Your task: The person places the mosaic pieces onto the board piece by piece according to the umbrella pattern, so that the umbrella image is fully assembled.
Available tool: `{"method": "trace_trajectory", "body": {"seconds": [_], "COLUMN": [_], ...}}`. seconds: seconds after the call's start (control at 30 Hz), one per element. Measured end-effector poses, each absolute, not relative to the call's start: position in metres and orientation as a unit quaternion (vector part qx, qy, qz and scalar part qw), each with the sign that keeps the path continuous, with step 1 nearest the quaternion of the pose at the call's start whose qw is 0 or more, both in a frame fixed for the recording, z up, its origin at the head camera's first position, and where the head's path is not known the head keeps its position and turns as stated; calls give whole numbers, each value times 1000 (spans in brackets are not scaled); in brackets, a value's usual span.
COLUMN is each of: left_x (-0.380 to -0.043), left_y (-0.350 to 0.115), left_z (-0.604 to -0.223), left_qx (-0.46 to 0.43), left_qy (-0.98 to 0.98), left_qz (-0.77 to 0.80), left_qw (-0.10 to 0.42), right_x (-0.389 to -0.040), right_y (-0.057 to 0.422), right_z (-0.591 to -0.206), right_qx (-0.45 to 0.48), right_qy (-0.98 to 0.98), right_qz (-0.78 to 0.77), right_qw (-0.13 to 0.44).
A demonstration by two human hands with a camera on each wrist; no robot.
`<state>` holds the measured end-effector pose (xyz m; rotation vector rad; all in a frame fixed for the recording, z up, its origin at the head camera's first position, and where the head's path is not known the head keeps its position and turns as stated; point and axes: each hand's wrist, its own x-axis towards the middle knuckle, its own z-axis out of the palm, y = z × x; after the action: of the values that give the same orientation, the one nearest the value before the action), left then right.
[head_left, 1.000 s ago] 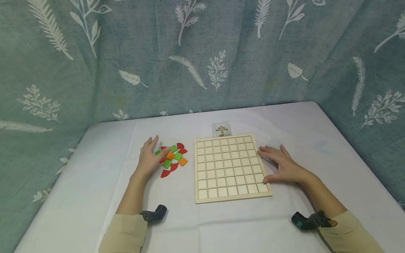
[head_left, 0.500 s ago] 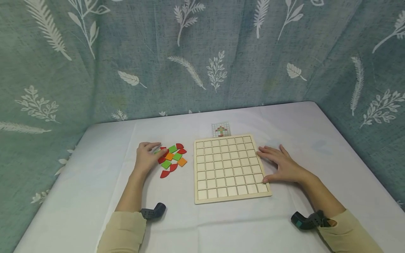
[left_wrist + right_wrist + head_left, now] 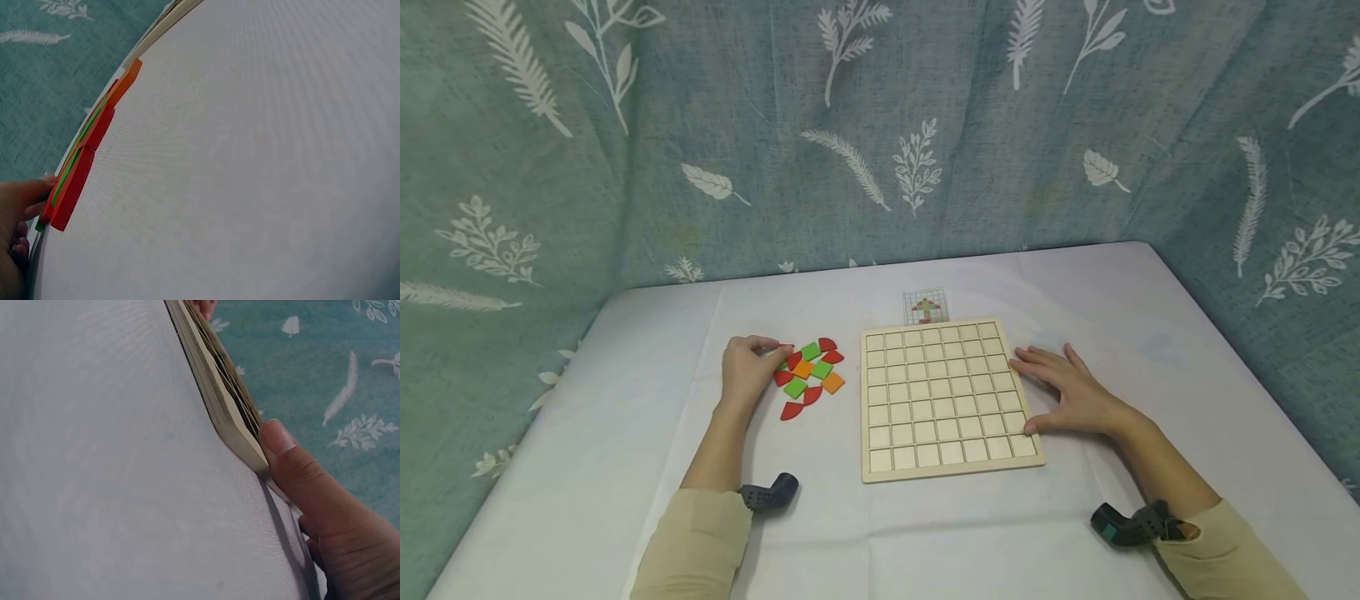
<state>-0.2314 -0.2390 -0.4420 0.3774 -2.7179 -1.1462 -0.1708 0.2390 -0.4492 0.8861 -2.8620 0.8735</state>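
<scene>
Your right grip (image 3: 1066, 392) lies spread against the grid board (image 3: 947, 402), apparently steadying it; your left grip (image 3: 747, 368) is at the coloured tiles (image 3: 803, 369) left of it, whether pinching one I cannot tell.

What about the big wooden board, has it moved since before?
No. In the head view, the wooden board hasn't shifted either way: it lies the same against the white table edge.
</scene>
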Motion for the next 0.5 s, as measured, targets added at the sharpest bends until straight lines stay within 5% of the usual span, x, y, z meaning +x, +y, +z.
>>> {"method": "trace_trajectory", "body": {"seconds": [0.5], "left_x": [-232], "left_y": [-229], "left_z": [-442], "left_qx": [121], "left_qy": [-916], "left_qz": [-373], "left_qw": [86], "right_x": [-169], "right_y": [238], "right_z": [-448], "right_qx": [276], "right_qy": [-919], "right_qz": [280], "right_qw": [0]}}
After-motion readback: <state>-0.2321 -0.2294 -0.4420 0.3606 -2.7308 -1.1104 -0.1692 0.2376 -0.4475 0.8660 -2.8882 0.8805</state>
